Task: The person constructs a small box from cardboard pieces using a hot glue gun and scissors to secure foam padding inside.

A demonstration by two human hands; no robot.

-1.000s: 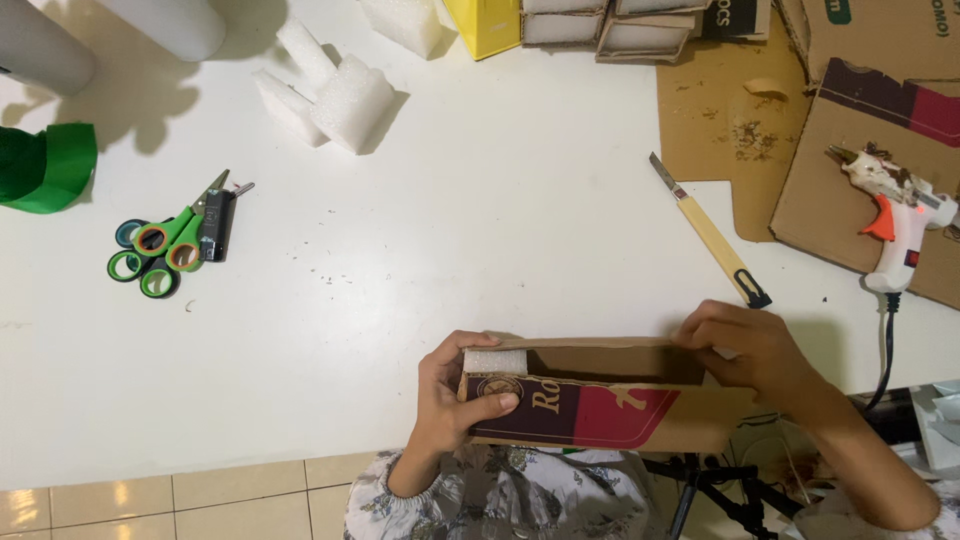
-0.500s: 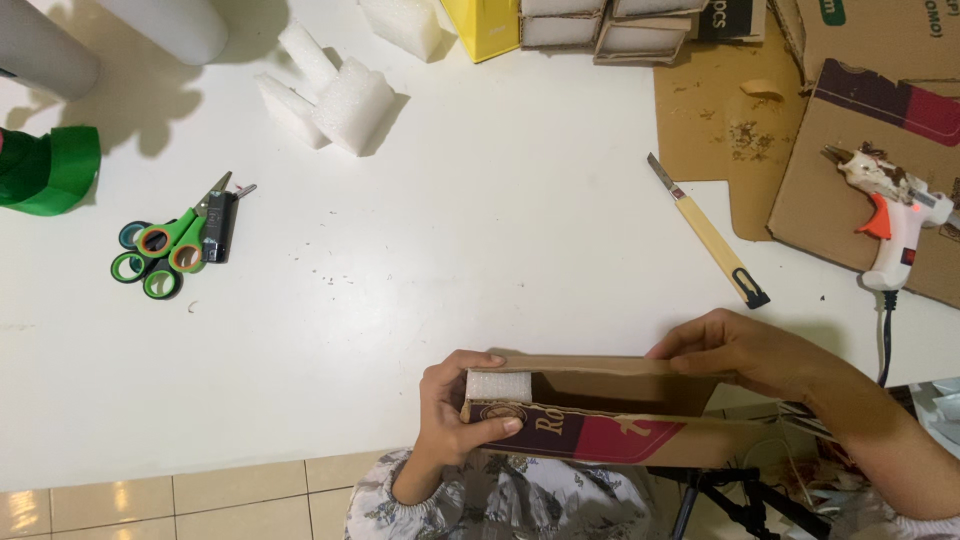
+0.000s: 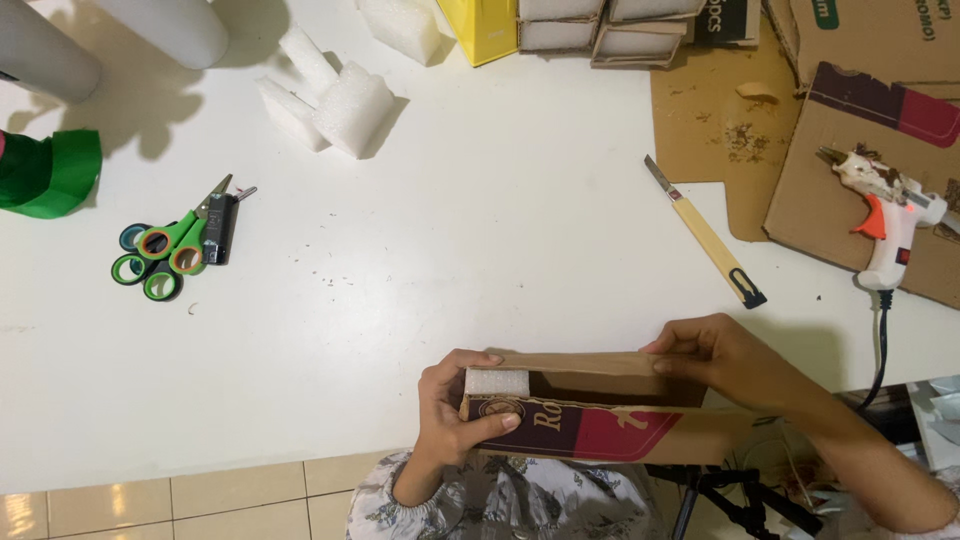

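Cardboard box point(image 3: 590, 415) is what I have in both hands, at the near edge of the white table point(image 3: 480, 260), its open top facing up and its brown and dark red front panel turned toward me. My left hand point(image 3: 450, 420) is clamped on the left end — thumb across the front panel, fingers curled over the back wall — right beside a white foam block point(image 3: 497, 381) tucked into that corner. My right hand point(image 3: 725, 360) is pinched closed on the top edge of the back wall near the right end. I judge the box light and fairly stiff along its creases but easy to bow in the middle of a panel, so the corners and folded edges look like the safest places to hold; squeezing mid-wall would likely buckle it. The foam looks soft and crumbly, and I cannot tell whether it is fixed in place. Well apart from my hands lie a utility knife point(image 3: 705, 232), a hot glue gun point(image 3: 885, 215) resting on cardboard sheets point(image 3: 800, 190) at the right, green scissors point(image 3: 170, 245) at the left, and more foam pieces point(image 3: 335, 100) farther back.
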